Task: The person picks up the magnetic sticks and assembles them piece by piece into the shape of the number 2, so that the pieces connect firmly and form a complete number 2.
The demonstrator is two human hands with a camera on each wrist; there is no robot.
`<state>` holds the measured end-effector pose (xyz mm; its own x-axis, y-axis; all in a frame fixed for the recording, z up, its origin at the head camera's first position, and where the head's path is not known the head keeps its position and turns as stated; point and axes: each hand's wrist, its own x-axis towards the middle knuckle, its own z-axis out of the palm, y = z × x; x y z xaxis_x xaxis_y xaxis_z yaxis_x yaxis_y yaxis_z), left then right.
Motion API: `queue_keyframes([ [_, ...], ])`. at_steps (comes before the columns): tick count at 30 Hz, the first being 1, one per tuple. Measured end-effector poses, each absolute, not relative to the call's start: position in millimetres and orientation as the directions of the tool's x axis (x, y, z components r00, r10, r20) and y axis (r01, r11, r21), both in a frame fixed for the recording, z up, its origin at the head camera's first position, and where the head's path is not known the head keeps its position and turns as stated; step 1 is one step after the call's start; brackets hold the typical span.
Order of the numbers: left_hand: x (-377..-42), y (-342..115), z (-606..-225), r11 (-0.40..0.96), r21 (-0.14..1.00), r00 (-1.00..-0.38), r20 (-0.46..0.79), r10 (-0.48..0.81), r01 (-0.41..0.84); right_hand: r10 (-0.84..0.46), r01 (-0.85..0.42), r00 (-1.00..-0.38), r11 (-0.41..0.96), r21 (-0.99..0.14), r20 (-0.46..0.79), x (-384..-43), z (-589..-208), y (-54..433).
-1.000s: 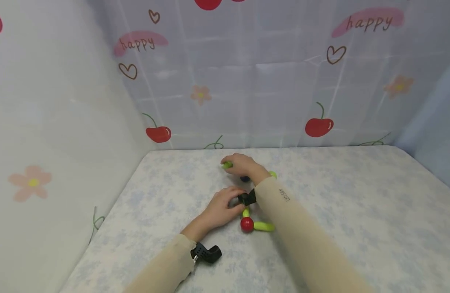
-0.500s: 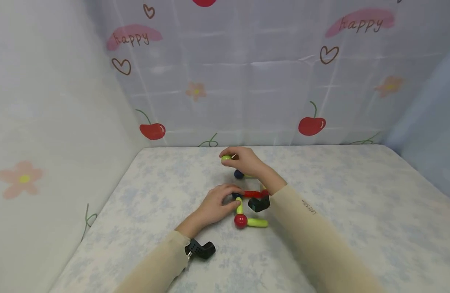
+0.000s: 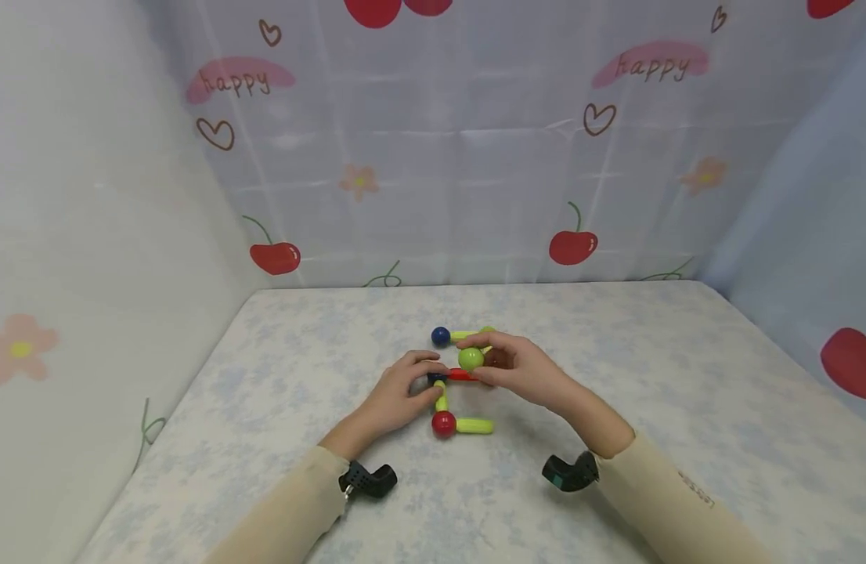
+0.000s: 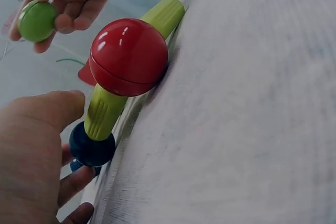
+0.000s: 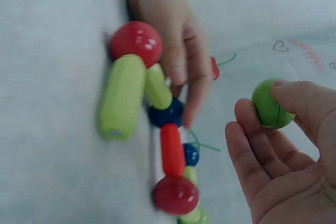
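My right hand [image 3: 528, 374] pinches a green ball [image 3: 471, 359] between thumb and fingers, held up over the pieces on the table. Beneath it lies a chain of ball-and-rod building toy pieces. A near red ball [image 3: 443, 424] carries one yellow-green rod [image 3: 474, 426] to the right and another rod [image 4: 105, 113] back to a dark blue ball [image 4: 92, 145]. From there a red rod [image 5: 172, 150] runs to a second red ball [image 5: 176, 195], hidden behind my right hand in the head view. My left hand [image 3: 394, 399] holds the blue ball with thumb and fingers curled about it.
Farther back, another blue ball [image 3: 441, 337] joins a yellow-green rod [image 3: 463, 335] that leads to a green ball [image 3: 488, 330], partly covered by the right hand. A printed curtain [image 3: 433, 157] hangs behind the pale patterned table [image 3: 320, 321]. Each wrist wears a black device [image 3: 572, 471].
My right hand has lifted the green ball from the back of the table and brought it forward and right, above the chain. The left hand stays at the blue ball. The head view has shifted slightly.
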<state>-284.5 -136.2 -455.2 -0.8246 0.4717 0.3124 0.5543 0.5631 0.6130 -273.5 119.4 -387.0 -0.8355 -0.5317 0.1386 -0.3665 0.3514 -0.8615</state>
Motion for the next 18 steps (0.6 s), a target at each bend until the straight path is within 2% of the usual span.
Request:
queue_keyframes([
  [5, -278.5, -134.7, -446.3, 0.533, 0.582, -0.789, 0.457, 0.411, 0.615, -0.536, -0.367, -0.836, 0.382, -0.848, 0.121, -257.3, -409.9, 138.8],
  [9, -269.1, -126.7, -436.7, 0.505, 0.503, -0.712, 0.529, 0.463, 0.702, -0.549, -0.368, -0.827, 0.371, -0.853, 0.118, -255.7, -426.3, 147.5],
  [13, -258.7, -118.0, -430.8, 0.479, 0.448, -0.653, 0.451, 0.608, 0.755, -0.570, -0.351, -0.816, 0.349, -0.869, 0.101, -259.0, -436.5, 154.9],
  [18, -252.2, -115.2, -427.7, 0.516, 0.430, -0.656, 0.298, 0.694, 0.741, -0.562, -0.337, -0.824, 0.384, -0.860, 0.072, -264.7, -443.6, 165.3],
])
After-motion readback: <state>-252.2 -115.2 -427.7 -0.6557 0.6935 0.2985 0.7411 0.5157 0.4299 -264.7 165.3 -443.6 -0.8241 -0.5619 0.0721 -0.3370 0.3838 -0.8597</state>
